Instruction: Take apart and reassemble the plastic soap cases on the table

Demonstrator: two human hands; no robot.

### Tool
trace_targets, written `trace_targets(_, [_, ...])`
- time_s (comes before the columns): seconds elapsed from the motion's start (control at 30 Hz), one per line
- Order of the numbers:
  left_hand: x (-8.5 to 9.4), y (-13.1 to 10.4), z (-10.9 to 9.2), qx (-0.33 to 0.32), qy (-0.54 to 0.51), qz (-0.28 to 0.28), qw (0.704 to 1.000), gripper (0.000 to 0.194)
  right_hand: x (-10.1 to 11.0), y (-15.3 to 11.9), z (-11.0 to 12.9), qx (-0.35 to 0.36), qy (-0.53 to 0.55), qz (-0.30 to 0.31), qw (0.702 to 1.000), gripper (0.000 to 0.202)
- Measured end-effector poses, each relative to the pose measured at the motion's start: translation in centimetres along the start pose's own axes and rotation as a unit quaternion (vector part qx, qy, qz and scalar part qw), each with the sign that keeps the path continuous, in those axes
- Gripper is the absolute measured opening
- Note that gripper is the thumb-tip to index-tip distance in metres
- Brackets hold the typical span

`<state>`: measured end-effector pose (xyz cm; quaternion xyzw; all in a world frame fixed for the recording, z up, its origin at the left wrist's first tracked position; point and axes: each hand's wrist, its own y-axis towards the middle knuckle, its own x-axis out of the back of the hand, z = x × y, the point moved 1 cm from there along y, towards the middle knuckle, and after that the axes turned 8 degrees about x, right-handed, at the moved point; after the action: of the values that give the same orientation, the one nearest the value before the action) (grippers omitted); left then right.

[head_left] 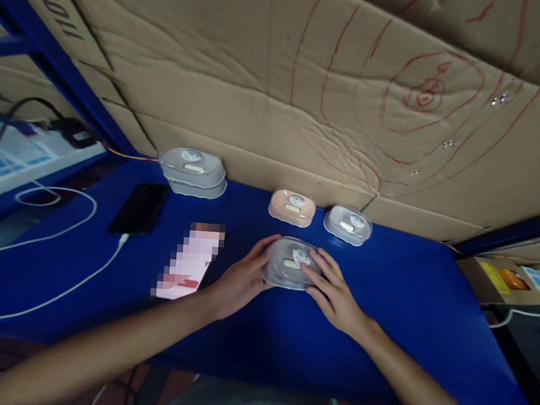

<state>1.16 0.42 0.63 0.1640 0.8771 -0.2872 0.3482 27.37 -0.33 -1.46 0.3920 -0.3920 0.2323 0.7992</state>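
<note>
Between my two hands is a grey oval plastic case (280, 271) with a clear cover, a round white sticker and a pale oblong piece on top. My left hand (246, 275) grips its left side, the thumb at the near edge. The fingers of my right hand (333, 290) lie spread over the right part of the cover, touching it by the sticker. Behind it stand a similar peach case (292, 208) and a smaller-looking grey case (348, 225). Further left, two grey cases (192, 171) are stacked one on the other.
A phone with a lit, pixelated screen (189, 261) and a dark phone (140, 208) lie on the blue table (380, 352). A white cable (102, 277) curls along the left. Cardboard (215, 57) walls off the back. An open carton (500, 280) stands at the right.
</note>
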Motion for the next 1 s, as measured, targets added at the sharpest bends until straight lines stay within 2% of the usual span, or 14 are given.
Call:
trace_targets(0.17, [-0.1, 0.0, -0.2, 0.001, 0.012, 0.003, 1.0, 0.046, 0.2, 0.0, 0.0, 0.029, -0.026, 0.007, 0.999, 0.068])
trace_targets(0.3, [-0.1, 0.1, -0.2, -0.001, 0.026, 0.002, 1.0, 0.042, 0.2, 0.2, -0.1, 0.008, 0.006, 0.014, 1.0, 0.069])
trace_targets(0.47, [0.2, 0.3, -0.2, -0.007, 0.057, 0.003, 0.998, 0.042, 0.3, 0.3, -0.2, -0.007, 0.037, -0.017, 0.999, 0.067])
trace_targets(0.6, [0.7, 0.4, -0.3, -0.011, 0.146, 0.016, 0.989, 0.044, 0.1, 0.3, -0.2, -0.021, 0.032, -0.006, 0.999, 0.074])
trace_targets(0.67, [1.0, 0.4, -0.4, -0.037, 0.243, 0.008, 0.969, 0.044, 0.3, 0.2, -0.1, -0.028, 0.035, 0.005, 0.999, 0.071])
trace_targets(0.73, [1.2, 0.3, -0.7, -0.102, 0.383, -0.021, 0.918, 0.043, 0.9, -0.3, -0.1, -0.036, 0.039, 0.021, 0.998, 0.068])
trace_targets(0.77, [1.1, 0.4, -0.9, -0.142, 0.46, -0.036, 0.876, 0.042, 1.3, -0.8, -0.1, -0.042, 0.037, 0.033, 0.998, 0.066])
trace_targets(0.83, [0.7, 0.8, -1.6, -0.218, 0.597, -0.052, 0.77, 0.042, 2.5, -2.5, -0.3, -0.067, 0.027, 0.057, 0.996, 0.064])
trace_targets(0.9, [0.1, 2.0, -2.8, -0.275, 0.692, -0.051, 0.665, 0.046, 4.1, -5.1, -0.8, -0.109, 0.006, 0.061, 0.992, 0.062])
trace_targets(0.97, [-0.3, 4.1, -4.6, -0.317, 0.75, -0.054, 0.578, 0.051, 6.0, -8.5, -1.8, -0.16, -0.023, 0.033, 0.986, 0.062])
trace_targets(1.0, [-0.4, 5.4, -5.6, -0.328, 0.77, -0.058, 0.544, 0.054, 7.1, -10.4, -2.4, -0.185, -0.041, 0.005, 0.982, 0.061])
